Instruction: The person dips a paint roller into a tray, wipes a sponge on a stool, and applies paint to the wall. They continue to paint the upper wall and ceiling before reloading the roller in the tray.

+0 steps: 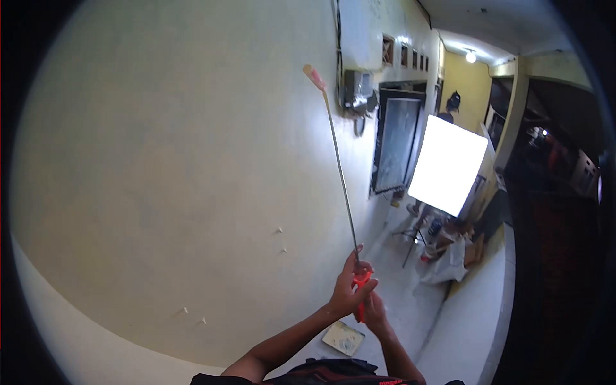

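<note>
A long-handled mini paint roller (338, 151) reaches up and away from me along the pale yellow wall. Its thin metal rod ends in a small pink and tan head (314, 77), which overlaps the wall in this view. At the near end is an orange-red handle (362, 278). My left hand (348, 292) is closed around the base of the rod and the top of the handle, one finger extended along the rod. Just below it, my right hand (374, 312) grips the lower handle, its fingers partly hidden.
A paint-smeared tray (343, 338) lies on the tiled floor below my hands. Small white plugs (283, 250) stick out of the wall (160, 160). Ahead are an electric meter (358, 86), an open window (396, 141), a bright light panel (448, 165), bags (447, 262) and a person (453, 102).
</note>
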A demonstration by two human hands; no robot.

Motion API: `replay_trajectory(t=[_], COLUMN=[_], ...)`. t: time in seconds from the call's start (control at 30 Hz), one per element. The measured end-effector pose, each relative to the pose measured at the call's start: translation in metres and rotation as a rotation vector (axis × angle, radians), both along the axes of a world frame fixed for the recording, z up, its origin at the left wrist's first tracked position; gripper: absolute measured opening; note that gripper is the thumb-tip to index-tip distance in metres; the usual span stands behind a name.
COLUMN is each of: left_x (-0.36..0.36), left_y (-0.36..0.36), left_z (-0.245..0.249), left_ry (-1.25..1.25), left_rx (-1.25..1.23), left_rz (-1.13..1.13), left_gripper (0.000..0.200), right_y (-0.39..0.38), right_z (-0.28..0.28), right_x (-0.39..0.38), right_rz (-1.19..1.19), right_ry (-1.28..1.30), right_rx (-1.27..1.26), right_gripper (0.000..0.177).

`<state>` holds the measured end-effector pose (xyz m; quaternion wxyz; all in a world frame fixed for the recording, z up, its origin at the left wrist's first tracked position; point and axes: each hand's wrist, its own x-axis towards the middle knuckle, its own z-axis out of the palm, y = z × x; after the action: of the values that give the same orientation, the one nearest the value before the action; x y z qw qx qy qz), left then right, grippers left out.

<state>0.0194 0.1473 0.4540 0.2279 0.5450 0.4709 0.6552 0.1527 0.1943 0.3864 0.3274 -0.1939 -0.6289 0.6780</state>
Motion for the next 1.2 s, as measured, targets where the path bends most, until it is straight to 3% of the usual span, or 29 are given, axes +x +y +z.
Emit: replay_trajectory(t=[0.1, 0.27, 0.3, 0.33, 0.4, 0.5, 0.67, 0.7, 0.83, 0.97, 1.03, 1.1, 1.17, 1.2], left_x=[-0.026, -0.066, -0.069, -0.077, -0.093, -0.112, -0.126, -0.127, -0.126, -0.127, -0.125, -0.127, -0.123, -0.119], left_y=[0.011, -0.007, -0.016, -0.024, -0.043, -0.056, -0.058, -0.06, -0.068, -0.068, -0.065, -0.051, -0.033, -0.025], left_z=[0.058, 0.162, 0.181, 0.199, 0.229, 0.265, 0.314, 0.321, 0.336, 0.35, 0.362, 0.375, 0.389, 0.394], left_ry=[0.14, 0.453, 0.511, 0.536, 0.843, 0.907, 1.073, 1.066, 1.139, 1.219, 1.252, 1.305, 1.356, 1.373], left_rx=[0.077, 0.132, 0.171, 0.176, 0.174, 0.208, 0.221, 0.193, 0.109, 0.08, 0.065, 0.066, 0.06, 0.065], left_rz=[-0.137, 0.034, 0.083, 0.09, 0.186, 0.285, 0.437, 0.443, 0.478, 0.5, 0.511, 0.514, 0.495, 0.51], left_gripper=[0.11, 0.104, 0.09, 0.09, 0.074, 0.057, 0.044, 0.044, 0.043, 0.043, 0.043, 0.043, 0.042, 0.042], right_y=[0.022, 0.066, 0.072, 0.1, 0.124, 0.175, 0.184, 0.193, 0.205, 0.183, 0.18, 0.196, 0.19, 0.165], right_z=[0.073, 0.175, 0.204, 0.211, 0.256, 0.307, 0.38, 0.385, 0.406, 0.461, 0.509, 0.58, 0.65, 0.663], right_x=[-0.006, -0.025, -0.02, -0.021, -0.011, -0.012, -0.011, -0.015, -0.028, -0.038, -0.054, -0.079, -0.08, -0.063], right_rz=[-0.07, -0.241, -0.22, -0.317, -0.326, -0.413, -0.439, -0.485, -0.474, -0.406, -0.4, -0.529, -0.495, -0.493], right_ry=[-0.009, 0.104, 0.067, 0.065, 0.062, 0.05, -0.05, -0.02, 0.037, -0.018, -0.025, -0.01, 0.035, -0.025], right_rx=[0.207, 0.343, 0.257, 0.429, 0.445, 0.621, 0.841, 0.98, 1.156, 1.017, 1.015, 1.2, 1.428, 1.338], right_gripper=[0.048, 0.039, 0.039, 0.039, 0.05, 0.053, 0.043, 0.044, 0.05, 0.06, 0.063, 0.062, 0.064, 0.066])
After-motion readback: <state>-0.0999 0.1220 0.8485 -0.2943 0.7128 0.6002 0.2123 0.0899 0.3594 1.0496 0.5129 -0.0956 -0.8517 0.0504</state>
